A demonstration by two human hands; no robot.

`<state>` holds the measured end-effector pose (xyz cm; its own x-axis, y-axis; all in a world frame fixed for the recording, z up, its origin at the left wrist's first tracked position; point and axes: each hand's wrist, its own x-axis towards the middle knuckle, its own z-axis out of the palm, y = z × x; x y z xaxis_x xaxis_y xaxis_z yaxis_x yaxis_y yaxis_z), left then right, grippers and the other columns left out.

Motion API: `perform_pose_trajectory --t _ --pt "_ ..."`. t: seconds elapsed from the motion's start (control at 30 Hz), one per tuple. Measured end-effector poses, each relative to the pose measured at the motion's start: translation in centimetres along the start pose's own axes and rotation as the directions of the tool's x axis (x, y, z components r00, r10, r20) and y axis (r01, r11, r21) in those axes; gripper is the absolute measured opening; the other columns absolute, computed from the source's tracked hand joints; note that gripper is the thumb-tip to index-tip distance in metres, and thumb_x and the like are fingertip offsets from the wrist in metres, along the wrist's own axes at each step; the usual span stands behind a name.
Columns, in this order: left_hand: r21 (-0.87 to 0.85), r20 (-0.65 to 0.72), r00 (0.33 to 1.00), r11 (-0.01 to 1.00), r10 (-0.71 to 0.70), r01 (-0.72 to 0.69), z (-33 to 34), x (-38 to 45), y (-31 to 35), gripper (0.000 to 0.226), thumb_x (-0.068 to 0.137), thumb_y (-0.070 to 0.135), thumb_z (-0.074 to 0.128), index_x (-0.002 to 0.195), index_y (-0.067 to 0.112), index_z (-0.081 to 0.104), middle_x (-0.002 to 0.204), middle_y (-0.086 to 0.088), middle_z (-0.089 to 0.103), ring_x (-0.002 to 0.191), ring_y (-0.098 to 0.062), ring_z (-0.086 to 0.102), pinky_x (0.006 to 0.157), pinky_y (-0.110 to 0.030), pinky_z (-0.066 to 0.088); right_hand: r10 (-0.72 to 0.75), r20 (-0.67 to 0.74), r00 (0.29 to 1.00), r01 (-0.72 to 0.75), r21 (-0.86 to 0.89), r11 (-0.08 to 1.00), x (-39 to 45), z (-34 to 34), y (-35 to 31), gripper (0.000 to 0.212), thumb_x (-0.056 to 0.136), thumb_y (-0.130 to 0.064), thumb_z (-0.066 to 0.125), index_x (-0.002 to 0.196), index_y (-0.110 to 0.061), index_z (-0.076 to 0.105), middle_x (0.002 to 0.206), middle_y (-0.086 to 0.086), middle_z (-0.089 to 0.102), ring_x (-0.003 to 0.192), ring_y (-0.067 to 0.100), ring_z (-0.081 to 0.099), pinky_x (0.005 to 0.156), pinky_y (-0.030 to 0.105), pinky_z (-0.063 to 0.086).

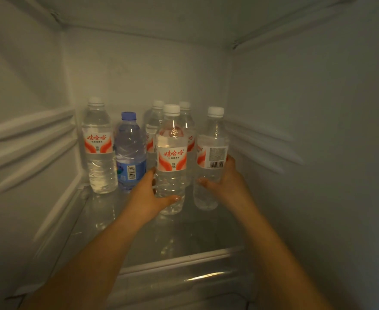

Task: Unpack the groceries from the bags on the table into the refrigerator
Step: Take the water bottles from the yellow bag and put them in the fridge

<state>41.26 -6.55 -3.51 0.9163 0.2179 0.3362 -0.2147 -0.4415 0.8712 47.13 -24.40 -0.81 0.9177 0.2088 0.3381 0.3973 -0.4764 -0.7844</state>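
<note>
I look into the refrigerator at its glass shelf [179,242]. My left hand [149,195] grips the lower part of a clear water bottle with a red label [172,157], which stands upright on the shelf. My right hand [226,177] grips a second red-labelled bottle [210,151] to its right, barcode facing me. Behind them stand two more red-labelled bottles [155,128], partly hidden. At the back left stand another red-labelled bottle [99,144] and a blue-capped, blue-labelled bottle [130,151].
White refrigerator walls close in on the left [27,108] and right [307,108], with moulded shelf rails. A shelf above [150,16] caps the space. The shelf's white front rim [179,260] runs across below my forearms, with a transparent compartment beneath.
</note>
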Motion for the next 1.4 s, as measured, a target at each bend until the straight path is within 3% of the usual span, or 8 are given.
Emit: perform_pose_trajectory --t 0.17,0.3,0.57,0.77,0.87,1.07,1.2,1.4 --pt "0.018 -0.021 1.0 1.0 0.008 -0.008 0.0 0.1 -0.8 0.072 0.072 0.02 0.078 0.132 0.029 0.039 0.116 0.015 0.048 0.107 -0.006 0.048 0.093 -0.031 0.042 0.019 -0.033 0.999 -0.02 -0.015 1.0 6.4 2.0 3.6 0.082 0.042 -0.068 0.065 0.115 -0.034 0.053 0.107 -0.012 0.064 0.093 0.006 0.064 0.078 0.038 0.057" --pt "0.004 -0.042 0.999 1.0 0.018 -0.018 0.2 0.3 -1.1 0.068 0.072 0.023 0.077 0.127 0.032 0.039 0.115 0.016 0.049 0.106 -0.005 0.048 0.091 -0.029 0.042 0.021 -0.068 0.997 -0.019 0.021 1.0 9.2 2.8 4.4 0.069 0.051 -0.049 0.077 0.114 -0.03 0.056 0.105 -0.011 0.066 0.094 0.006 0.065 0.08 0.039 0.057" --pt "0.013 -0.06 0.998 1.0 0.021 -0.021 0.2 0.9 -1.8 0.07 0.073 0.027 0.077 0.132 0.031 0.039 0.12 0.015 0.05 0.112 -0.008 0.049 0.093 -0.031 0.043 -0.018 -0.046 0.999 0.02 0.058 0.998 12.6 4.2 5.4 0.074 0.045 -0.066 0.069 0.111 -0.034 0.058 0.104 -0.013 0.066 0.094 0.005 0.065 0.08 0.039 0.057" --pt "0.011 -0.055 0.998 0.999 0.031 -0.031 0.3 0.9 -1.9 0.07 0.071 0.027 0.078 0.131 0.03 0.041 0.119 0.014 0.053 0.109 -0.007 0.052 0.091 -0.028 0.044 -0.085 -0.09 0.992 0.099 0.157 0.983 9.9 3.9 3.7 0.068 0.056 -0.053 0.08 0.113 -0.026 0.055 0.107 -0.009 0.066 0.094 0.003 0.065 0.077 0.036 0.058" --pt "-0.002 -0.065 0.998 1.0 0.011 -0.011 0.1 0.9 -2.0 0.077 0.068 0.027 0.081 0.132 0.027 0.04 0.12 0.013 0.055 0.11 -0.009 0.054 0.094 -0.031 0.045 -0.119 -0.217 0.969 0.175 0.26 0.95 6.6 3.0 0.4 0.057 0.072 -0.035 0.078 0.118 -0.031 0.045 0.114 -0.02 0.055 0.096 -0.013 0.054 0.079 0.008 0.048" --pt "-0.056 -0.093 0.995 0.998 -0.046 0.041 -1.1 -0.1 -1.9 0.084 0.06 0.024 0.086 0.13 0.022 0.041 0.122 0.004 0.059 0.108 -0.015 0.059 0.096 -0.044 0.048 -0.091 0.244 0.965 -0.034 0.464 0.885 0.7 3.5 -3.8 0.049 0.088 -0.04 0.054 0.134 -0.036 0.038 0.139 -0.005 0.046 0.125 0.017 0.046 0.097 0.051 0.046" --pt "-0.057 -0.093 0.995 0.998 -0.041 0.036 -2.4 -1.6 -1.7 0.08 0.062 0.025 0.083 0.131 0.023 0.042 0.124 0.002 0.058 0.112 -0.017 0.057 0.097 -0.045 0.047 -0.184 0.399 0.898 -0.02 0.455 0.89 -1.2 4.8 -3.8 0.036 0.082 -0.038 0.062 0.115 -0.043 0.048 0.12 -0.011 0.059 0.111 0.012 0.057 0.092 0.045 0.051" --pt "-0.118 -0.24 0.971 0.993 -0.007 -0.022 -4.4 -3.7 -1.8 0.076 0.074 0.013 0.077 0.138 0.024 0.038 0.127 0.004 0.056 0.113 -0.016 0.055 0.094 -0.04 0.049 -0.231 0.402 0.886 0.046 0.42 0.907 -1.3 7.9 -5.4 0.058 0.082 -0.031 0.067 0.132 -0.03 0.038 0.128 -0.006 0.053 0.112 0.015 0.055 0.085 0.04 0.053"
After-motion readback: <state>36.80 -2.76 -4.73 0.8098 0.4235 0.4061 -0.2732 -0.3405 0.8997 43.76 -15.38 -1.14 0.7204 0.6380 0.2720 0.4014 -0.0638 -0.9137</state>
